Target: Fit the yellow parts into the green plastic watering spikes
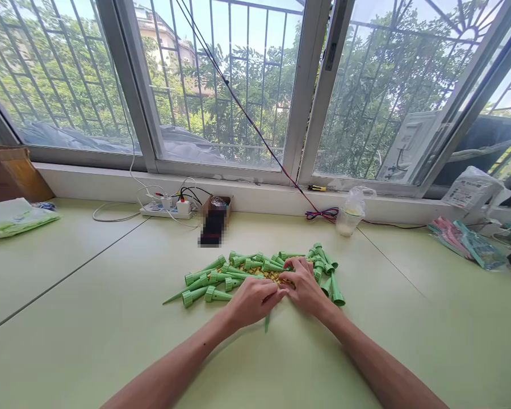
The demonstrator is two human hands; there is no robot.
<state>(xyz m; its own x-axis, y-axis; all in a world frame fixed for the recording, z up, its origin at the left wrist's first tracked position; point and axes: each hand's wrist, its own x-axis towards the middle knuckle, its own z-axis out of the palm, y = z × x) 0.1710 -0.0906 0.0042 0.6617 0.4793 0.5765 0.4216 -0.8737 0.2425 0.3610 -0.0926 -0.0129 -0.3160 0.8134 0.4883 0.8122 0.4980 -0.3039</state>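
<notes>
Judged mid-work. Green spikes (pixel 215 295) in a loose heap at the middle of the tabletop (pixel 111 318), short of the far edge under the window sill (pixel 255 193); yellow pieces (pixel 270 274) plentiful and loose among them, so apparently much left to handle. Ribbed ends on many spikes, possibly already fitted; too small to settle. At the heap's right end, a cluster with some flared mouths toward the tabletop's near side, maybe a done group, though not set apart from the rest. Left hand (pixel 253 300) at the heap's near side, back upward, fingers curled, apparently gripping one spike: green tip (pixel 267 324) jutting out below, toward the near edge, shaft hidden. Right hand (pixel 301 284) just beside, fingers bent down over the yellow pieces; contents of that grip hidden, impossible to make out. Both forearms (pixel 183 358) slanting in from the near side, converging at the heap.
</notes>
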